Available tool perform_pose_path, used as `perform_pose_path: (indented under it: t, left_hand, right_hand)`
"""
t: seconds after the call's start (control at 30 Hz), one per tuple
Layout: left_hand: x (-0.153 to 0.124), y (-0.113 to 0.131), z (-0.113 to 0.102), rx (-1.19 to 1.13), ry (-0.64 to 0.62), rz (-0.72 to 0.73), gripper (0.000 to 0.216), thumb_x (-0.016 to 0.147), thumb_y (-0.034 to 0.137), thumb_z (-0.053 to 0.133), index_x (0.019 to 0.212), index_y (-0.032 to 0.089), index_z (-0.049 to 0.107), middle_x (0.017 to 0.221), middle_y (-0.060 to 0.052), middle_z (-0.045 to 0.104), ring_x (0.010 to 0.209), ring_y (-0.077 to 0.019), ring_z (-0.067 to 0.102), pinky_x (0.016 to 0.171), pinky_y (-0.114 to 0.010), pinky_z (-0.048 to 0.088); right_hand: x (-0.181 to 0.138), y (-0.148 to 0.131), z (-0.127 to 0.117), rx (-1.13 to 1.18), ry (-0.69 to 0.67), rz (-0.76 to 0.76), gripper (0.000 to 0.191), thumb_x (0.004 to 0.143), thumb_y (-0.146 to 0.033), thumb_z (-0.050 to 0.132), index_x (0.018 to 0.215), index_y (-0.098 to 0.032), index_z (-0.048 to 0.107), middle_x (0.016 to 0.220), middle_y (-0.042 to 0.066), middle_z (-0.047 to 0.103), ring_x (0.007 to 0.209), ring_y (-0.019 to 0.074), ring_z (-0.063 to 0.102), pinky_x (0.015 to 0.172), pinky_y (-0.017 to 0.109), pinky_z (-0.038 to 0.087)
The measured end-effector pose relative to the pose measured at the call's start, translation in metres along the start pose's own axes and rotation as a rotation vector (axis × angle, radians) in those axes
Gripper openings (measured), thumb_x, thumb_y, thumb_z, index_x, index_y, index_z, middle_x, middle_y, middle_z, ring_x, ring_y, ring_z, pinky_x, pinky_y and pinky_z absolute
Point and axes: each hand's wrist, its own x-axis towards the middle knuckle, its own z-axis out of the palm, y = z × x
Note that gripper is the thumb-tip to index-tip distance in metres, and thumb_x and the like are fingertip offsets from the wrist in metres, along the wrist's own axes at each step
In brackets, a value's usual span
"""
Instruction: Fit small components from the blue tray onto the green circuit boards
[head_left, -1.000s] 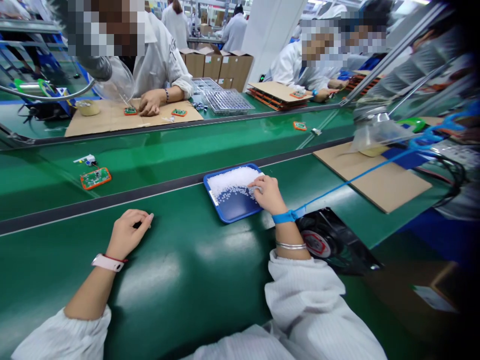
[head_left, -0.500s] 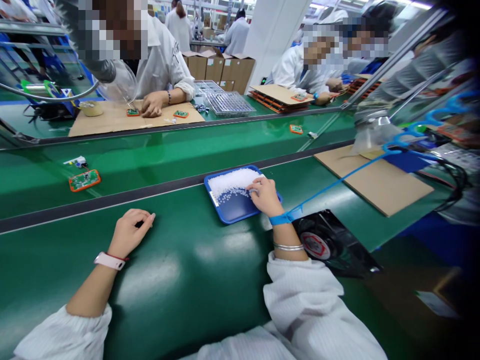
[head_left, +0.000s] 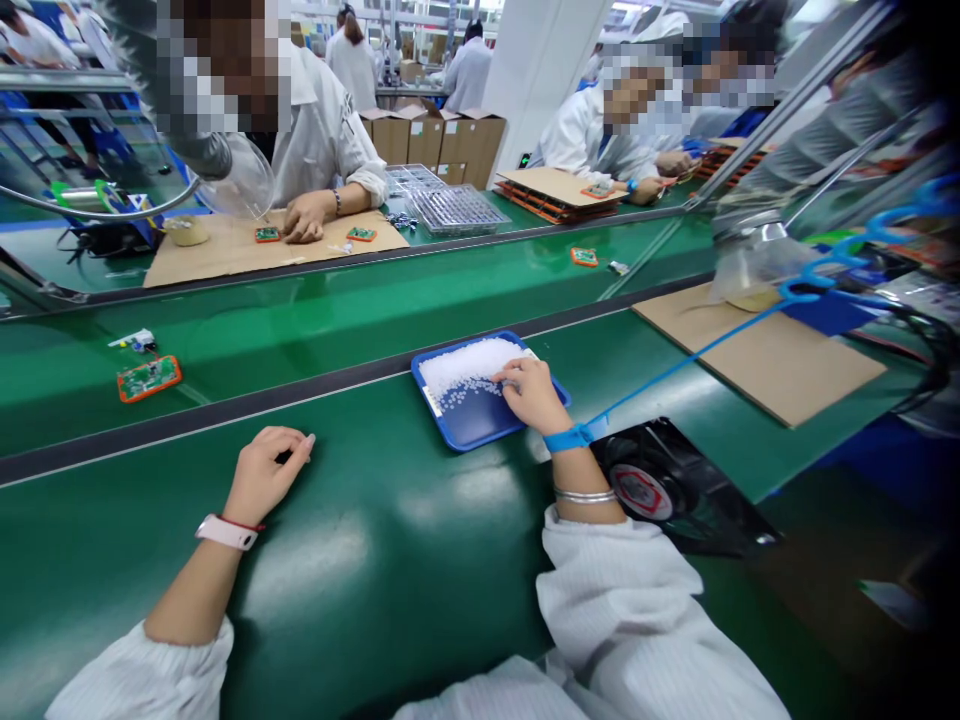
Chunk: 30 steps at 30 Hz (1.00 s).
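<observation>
At twelve o'clock on the desk [head_left: 405,520]: blue tray [head_left: 480,428], white pellets [head_left: 472,362] heaped toward its far edge. I have my right grip [head_left: 538,396] over the tray's three o'clock side, tips at the pellets; can't tell if pinched on one. My left grip [head_left: 262,475], tray's eight o'clock, is curled, tips together. Black fan [head_left: 641,490] at four.

White pillar [head_left: 546,85] right of cardboard boxes [head_left: 431,140]; grey rail [head_left: 67,80], green floor [head_left: 144,148] far left.
</observation>
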Motion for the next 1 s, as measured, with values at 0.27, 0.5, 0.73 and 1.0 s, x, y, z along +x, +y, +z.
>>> perform_pose_path:
  t: [0.27, 0.5, 0.73, 1.0]
  left_hand:
    - [-0.0013, -0.0019, 0.0021, 0.001, 0.008, 0.004, 0.036, 0.084, 0.039, 0.049, 0.055, 0.020, 0.058, 0.074, -0.002, 0.066, 0.078, -0.0169, 0.059, 0.073, -0.028, 0.045]
    - [-0.0011, -0.0022, 0.0024, -0.005, -0.007, -0.001, 0.036, 0.084, 0.039, 0.048, 0.055, 0.019, 0.058, 0.073, -0.002, 0.066, 0.078, -0.0164, 0.059, 0.075, -0.029, 0.045]
    - [-0.0011, -0.0034, 0.0028, 0.006, -0.011, -0.005, 0.036, 0.084, 0.040, 0.048, 0.056, 0.019, 0.058, 0.074, -0.003, 0.066, 0.079, -0.0169, 0.059, 0.075, -0.029, 0.045]
    - [-0.0008, -0.0013, 0.0018, -0.003, -0.006, 0.001, 0.036, 0.084, 0.039, 0.049, 0.055, 0.019, 0.057, 0.074, -0.002, 0.066, 0.077, -0.0165, 0.059, 0.073, -0.028, 0.045]
  right_hand:
    - [0.0004, 0.0033, -0.0031, -0.018, 0.009, 0.023, 0.030, 0.071, -0.009, 0.044, 0.082, -0.017, 0.071, 0.097, 0.010, 0.056, 0.093, 0.0245, 0.048, 0.087, 0.041, 0.037]
    - [-0.0007, 0.0050, 0.0016, -0.037, -0.012, -0.002, 0.030, 0.070, -0.008, 0.045, 0.081, -0.019, 0.071, 0.096, 0.010, 0.057, 0.094, 0.0254, 0.048, 0.088, 0.042, 0.037]
    - [0.0001, 0.0047, 0.0010, 0.008, -0.003, -0.010, 0.028, 0.070, -0.009, 0.045, 0.078, -0.019, 0.070, 0.095, 0.009, 0.057, 0.092, 0.0246, 0.049, 0.088, 0.043, 0.036]
    - [0.0005, -0.0009, 0.0022, 0.030, 0.011, -0.013, 0.030, 0.069, -0.008, 0.045, 0.084, -0.017, 0.070, 0.094, 0.010, 0.058, 0.093, 0.0251, 0.049, 0.088, 0.043, 0.036]
